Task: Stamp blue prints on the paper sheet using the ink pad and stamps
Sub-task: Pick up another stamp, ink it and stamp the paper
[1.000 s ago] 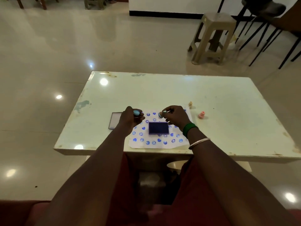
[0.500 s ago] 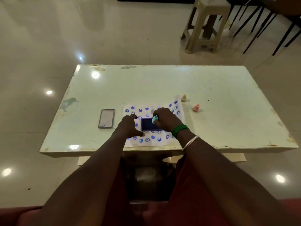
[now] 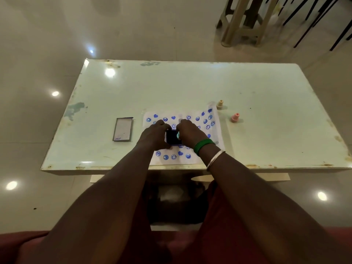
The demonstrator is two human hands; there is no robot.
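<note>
Ink pad (image 3: 172,137) sits mid-sheet on the paper (image 3: 215,130), near edge of the surface (image 3: 247,88), roughly 6 o'clock from its centre. Right hand (image 3: 188,133) pinches a small pale-blue stamp (image 3: 178,135), tip down on the pad's right side; looks like inking. Left hand (image 3: 155,135) is curled over the pad's left edge, fingers closed; whether it holds a second stamp, cannot tell.

Handling guess: stamps are light, rigid plastic, so take them by the knob top, fingertip pinch, and keep them vertical. Pad is light and could slide on the paper; brace its edge. Paper is thin, curls at the 1 o'clock corner.

Both forearms reach straight in, wrists low, converging on the pad. Two spare stamps, cream (image 3: 220,104) and pink (image 3: 235,117), stand off the sheet at 2 o'clock. Pad lid (image 3: 123,129) lies at 9 o'clock.
</note>
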